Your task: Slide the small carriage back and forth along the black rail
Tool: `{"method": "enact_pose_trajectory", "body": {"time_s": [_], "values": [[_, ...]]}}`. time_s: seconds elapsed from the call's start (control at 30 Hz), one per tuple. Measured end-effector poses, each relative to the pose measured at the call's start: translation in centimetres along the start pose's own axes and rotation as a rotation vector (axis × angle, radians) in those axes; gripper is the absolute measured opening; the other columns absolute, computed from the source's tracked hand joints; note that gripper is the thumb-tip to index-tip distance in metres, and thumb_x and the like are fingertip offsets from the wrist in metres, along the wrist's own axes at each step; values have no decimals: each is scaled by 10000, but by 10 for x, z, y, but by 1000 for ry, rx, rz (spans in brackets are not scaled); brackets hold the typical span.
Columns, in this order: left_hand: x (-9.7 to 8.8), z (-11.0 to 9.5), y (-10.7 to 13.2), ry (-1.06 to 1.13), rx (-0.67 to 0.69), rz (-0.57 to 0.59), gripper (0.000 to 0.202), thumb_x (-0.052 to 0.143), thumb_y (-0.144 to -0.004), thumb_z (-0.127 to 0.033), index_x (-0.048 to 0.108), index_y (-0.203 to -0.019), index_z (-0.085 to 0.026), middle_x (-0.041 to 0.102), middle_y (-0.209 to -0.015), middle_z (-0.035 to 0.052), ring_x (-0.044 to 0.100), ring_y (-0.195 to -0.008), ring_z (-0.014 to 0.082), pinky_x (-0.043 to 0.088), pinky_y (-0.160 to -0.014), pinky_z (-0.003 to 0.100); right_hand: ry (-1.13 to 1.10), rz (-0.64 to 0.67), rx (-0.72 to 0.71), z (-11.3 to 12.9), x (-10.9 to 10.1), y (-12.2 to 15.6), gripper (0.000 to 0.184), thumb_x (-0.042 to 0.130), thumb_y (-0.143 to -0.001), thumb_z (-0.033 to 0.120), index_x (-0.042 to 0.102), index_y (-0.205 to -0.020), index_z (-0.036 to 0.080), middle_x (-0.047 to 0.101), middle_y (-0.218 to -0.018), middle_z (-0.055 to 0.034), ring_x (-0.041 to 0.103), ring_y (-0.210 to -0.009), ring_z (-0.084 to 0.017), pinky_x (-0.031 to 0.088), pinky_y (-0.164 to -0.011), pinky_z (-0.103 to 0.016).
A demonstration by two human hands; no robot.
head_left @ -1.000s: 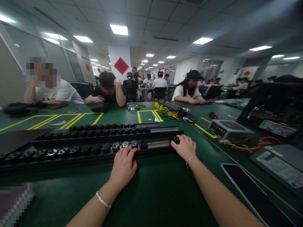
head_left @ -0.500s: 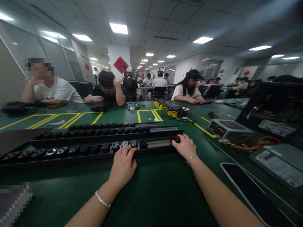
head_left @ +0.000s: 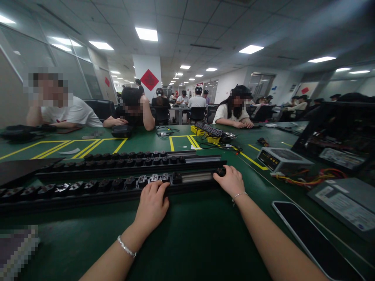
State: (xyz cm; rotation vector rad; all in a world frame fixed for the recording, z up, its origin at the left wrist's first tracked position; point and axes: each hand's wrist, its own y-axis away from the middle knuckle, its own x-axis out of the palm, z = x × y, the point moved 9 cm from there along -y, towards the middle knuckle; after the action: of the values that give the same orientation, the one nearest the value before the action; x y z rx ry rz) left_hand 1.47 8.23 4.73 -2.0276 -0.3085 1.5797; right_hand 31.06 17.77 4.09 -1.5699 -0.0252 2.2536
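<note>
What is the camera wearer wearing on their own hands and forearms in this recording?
Both the ungloved left hand and ungloved right hand have bare forearms, with no sleeves in view. A chunky silver-coloured bracelet circles the left wrist; a thinner silver-toned bracelet circles the right.

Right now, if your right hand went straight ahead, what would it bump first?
Probably the next black rail, just past the black piece that the right hand holds; depth is hard to judge.

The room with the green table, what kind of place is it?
Probably a workshop or training room: the green table holds long rails lined with dark parts and a metal box beside colored wires, and people sit farther back.
</note>
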Motion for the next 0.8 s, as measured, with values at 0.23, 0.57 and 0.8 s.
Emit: {"method": "enact_pose_trajectory", "body": {"time_s": [0.23, 0.57, 0.8], "values": [[0, 0, 0, -6, 4, 0, 414, 484, -777, -195, 537, -1188, -202, 547, -1119, 93, 459, -1085, 256, 390, -975, 454, -70, -11, -24, -7, 1, -9, 578, 512, -710, 472, 525, -1205, 174, 504, -1242, -116, 438, -1160, -280, 342, -967, -374], [0, 1, 1, 5, 6, -10, 407, 489, -774, -198, 545, -1176, -218, 551, -1126, 88, 465, -1084, 253, 387, -975, 454, -94, -11, -30, -7, 2, -9, 578, 514, -708, 466, 523, -1208, 177, 493, -1247, -117, 432, -1158, -284, 342, -963, -376], [0, 1, 0, -3, 10, -19, 417, 489, -768, -202, 544, -1181, -223, 557, -1130, 83, 471, -1082, 251, 399, -962, 448, -119, -43, -42, -9, -2, -10, 542, 511, -716, 397, 516, -1210, 173, 517, -1225, -117, 455, -1138, -268, 349, -966, -365]]}}
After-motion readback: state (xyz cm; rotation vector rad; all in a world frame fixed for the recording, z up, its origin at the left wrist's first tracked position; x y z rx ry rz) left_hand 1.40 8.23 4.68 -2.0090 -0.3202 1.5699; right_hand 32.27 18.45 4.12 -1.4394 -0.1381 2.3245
